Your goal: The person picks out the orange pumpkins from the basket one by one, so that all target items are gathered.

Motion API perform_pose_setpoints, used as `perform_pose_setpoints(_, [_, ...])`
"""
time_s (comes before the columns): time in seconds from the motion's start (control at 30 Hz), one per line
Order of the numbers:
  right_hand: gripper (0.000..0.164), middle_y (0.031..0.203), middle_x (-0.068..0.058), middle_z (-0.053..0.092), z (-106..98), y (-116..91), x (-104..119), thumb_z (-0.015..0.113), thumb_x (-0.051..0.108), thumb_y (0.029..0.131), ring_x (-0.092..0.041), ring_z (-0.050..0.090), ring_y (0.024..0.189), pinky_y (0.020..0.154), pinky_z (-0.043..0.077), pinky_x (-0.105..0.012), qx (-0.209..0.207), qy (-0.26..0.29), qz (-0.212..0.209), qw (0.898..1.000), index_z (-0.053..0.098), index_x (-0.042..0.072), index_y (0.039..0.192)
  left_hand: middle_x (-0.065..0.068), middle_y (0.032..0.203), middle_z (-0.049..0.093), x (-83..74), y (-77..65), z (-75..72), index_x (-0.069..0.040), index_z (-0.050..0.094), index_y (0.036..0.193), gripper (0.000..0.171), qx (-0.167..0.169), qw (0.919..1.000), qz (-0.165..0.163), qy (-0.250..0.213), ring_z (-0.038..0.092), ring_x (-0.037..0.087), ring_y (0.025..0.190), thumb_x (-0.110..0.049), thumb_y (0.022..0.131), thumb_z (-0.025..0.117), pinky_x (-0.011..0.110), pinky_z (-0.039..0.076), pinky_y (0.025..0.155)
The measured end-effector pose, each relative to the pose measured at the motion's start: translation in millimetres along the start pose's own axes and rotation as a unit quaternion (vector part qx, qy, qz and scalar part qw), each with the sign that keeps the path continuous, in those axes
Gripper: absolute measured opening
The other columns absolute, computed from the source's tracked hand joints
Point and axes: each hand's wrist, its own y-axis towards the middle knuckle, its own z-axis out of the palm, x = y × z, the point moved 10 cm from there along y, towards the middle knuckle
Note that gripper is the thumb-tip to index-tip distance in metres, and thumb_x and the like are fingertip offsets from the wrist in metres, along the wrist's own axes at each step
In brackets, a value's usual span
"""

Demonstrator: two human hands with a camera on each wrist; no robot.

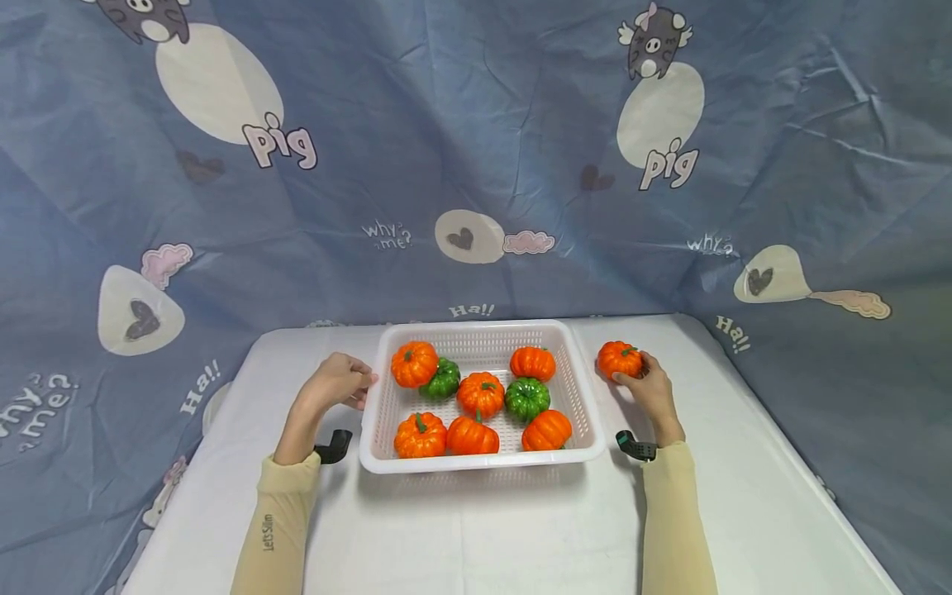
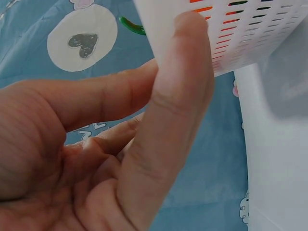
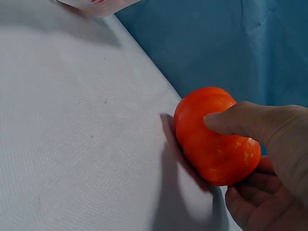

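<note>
A white plastic basket (image 1: pixel 479 464) with slotted walls stands in the middle of the table. Inside it lie several orange toy pumpkins (image 1: pixel 480 394) and two green ones (image 1: pixel 527 399). At the basket's left rim, my left hand (image 1: pixel 344 382) pinches the edge between thumb and index finger; the left wrist view shows the index fingertip (image 2: pixel 191 29) against the slotted outer wall. To the right of the basket, my right hand (image 1: pixel 652 388) grips another orange pumpkin (image 3: pixel 211 137), thumb on one side and the other fingers partly hidden behind it. That pumpkin is on or just above the tabletop.
A white cloth covers the table (image 1: pixel 461 529). Blue printed fabric (image 1: pixel 476 149) rises behind it and hangs at both sides. Dark wrist devices (image 1: pixel 336 446) sit on both forearms, close to the basket's sides.
</note>
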Motion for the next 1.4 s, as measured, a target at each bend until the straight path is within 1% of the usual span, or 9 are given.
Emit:
perform_pose_setpoints(0.17, [0.092, 0.153, -0.031, 0.023, -0.6, -2.2, 2.0, 0.069, 0.023, 0.088, -0.043, 0.029, 0.141, 0.117, 0.030, -0.050, 0.023, -0.001, 0.013, 1.000, 0.010, -0.007, 0.151, 0.019, 0.091, 0.067, 1.1, 1.5, -0.1, 0.015, 0.051, 0.127, 0.040, -0.001, 1.0000, 0.001, 0.002, 0.064, 0.013, 0.062, -0.010, 0.096, 0.056, 0.029, 0.060, 0.062])
perform_pose_setpoints(0.27, [0.095, 0.154, -0.032, 0.021, -4.8, -4.3, 9.2, 0.070, 0.027, 0.088, -0.044, 0.026, 0.142, 0.117, 0.028, -0.052, 0.030, -0.013, 0.009, 0.999, 0.008, -0.008, 0.151, 0.019, 0.091, 0.067, 2.2, 1.8, -0.3, 0.014, 0.051, 0.127, 0.039, -0.002, 1.0000, -0.002, 0.002, 0.064, 0.013, 0.062, -0.010, 0.096, 0.056, 0.029, 0.061, 0.062])
perform_pose_setpoints(0.53, [0.094, 0.154, -0.031, 0.021, -20.0, -12.4, 50.1, 0.071, 0.026, 0.086, -0.045, 0.023, 0.142, 0.115, 0.028, -0.056, 0.022, -0.023, -0.042, 0.999, 0.011, -0.006, 0.151, 0.018, 0.089, 0.066, 1.6, 0.7, -0.7, 0.015, 0.050, 0.127, 0.040, -0.001, 1.0000, 0.000, 0.001, 0.064, 0.013, 0.062, -0.010, 0.096, 0.056, 0.029, 0.061, 0.062])
perform_pose_setpoints(0.63, [0.091, 0.153, -0.030, 0.024, -24.6, -16.8, 67.1, 0.072, 0.025, 0.086, -0.045, 0.026, 0.142, 0.114, 0.030, -0.056, 0.016, -0.028, -0.063, 0.997, 0.016, -0.005, 0.151, 0.018, 0.089, 0.067, 0.1, -0.2, -0.5, 0.015, 0.050, 0.128, 0.041, 0.000, 1.0000, 0.000, -0.001, 0.064, 0.012, 0.062, -0.011, 0.097, 0.056, 0.029, 0.061, 0.063])
perform_pose_setpoints(0.73, [0.089, 0.153, -0.029, 0.027, -25.2, -22.1, 81.0, 0.072, 0.027, 0.086, -0.046, 0.029, 0.140, 0.113, 0.033, -0.056, 0.027, -0.040, -0.074, 0.996, 0.020, -0.004, 0.151, 0.018, 0.089, 0.067, -0.7, -1.0, -0.2, 0.015, 0.049, 0.129, 0.042, 0.003, 1.0000, 0.000, -0.001, 0.064, 0.012, 0.062, -0.011, 0.097, 0.056, 0.030, 0.061, 0.063])
perform_pose_setpoints(0.97, [0.085, 0.150, -0.029, 0.034, -13.4, -42.6, 112.8, 0.073, 0.029, 0.086, -0.045, 0.034, 0.138, 0.112, 0.034, -0.055, 0.093, -0.058, -0.091, 0.990, 0.026, -0.005, 0.148, 0.018, 0.089, 0.067, 0.5, -0.9, 0.1, 0.015, 0.050, 0.128, 0.042, 0.006, 1.0000, -0.001, 0.002, 0.064, 0.012, 0.062, -0.010, 0.096, 0.057, 0.031, 0.061, 0.063])
perform_pose_setpoints(1.1, [0.084, 0.148, -0.026, 0.038, -7.2, -57.5, 133.7, 0.075, 0.030, 0.084, -0.043, 0.040, 0.135, 0.108, 0.040, -0.053, 0.114, -0.064, -0.112, 0.985, 0.031, -0.005, 0.146, 0.018, 0.089, 0.067, 0.0, -0.8, 0.4, 0.015, 0.050, 0.128, 0.041, 0.007, 1.0000, -0.002, 0.001, 0.063, 0.012, 0.061, -0.010, 0.096, 0.057, 0.031, 0.061, 0.063])
perform_pose_setpoints(1.2, [0.082, 0.148, -0.023, 0.040, -1.5, -68.7, 148.0, 0.075, 0.033, 0.084, -0.041, 0.042, 0.134, 0.107, 0.041, -0.053, 0.126, -0.078, -0.124, 0.981, 0.034, -0.003, 0.145, 0.018, 0.088, 0.067, -0.2, -0.4, 0.9, 0.015, 0.050, 0.128, 0.041, 0.007, 1.0000, -0.002, 0.002, 0.064, 0.012, 0.061, -0.010, 0.096, 0.057, 0.031, 0.061, 0.063])
perform_pose_setpoints(1.4, [0.078, 0.143, -0.025, 0.045, 21.4, -90.7, 173.3, 0.074, 0.033, 0.084, -0.045, 0.046, 0.129, 0.107, 0.040, -0.056, 0.163, -0.111, -0.160, 0.967, 0.038, -0.006, 0.142, 0.019, 0.089, 0.067, -2.1, -0.5, 0.3, 0.015, 0.051, 0.127, 0.040, 0.006, 0.9999, 0.006, 0.007, 0.064, 0.012, 0.062, -0.010, 0.096, 0.057, 0.030, 0.061, 0.063])
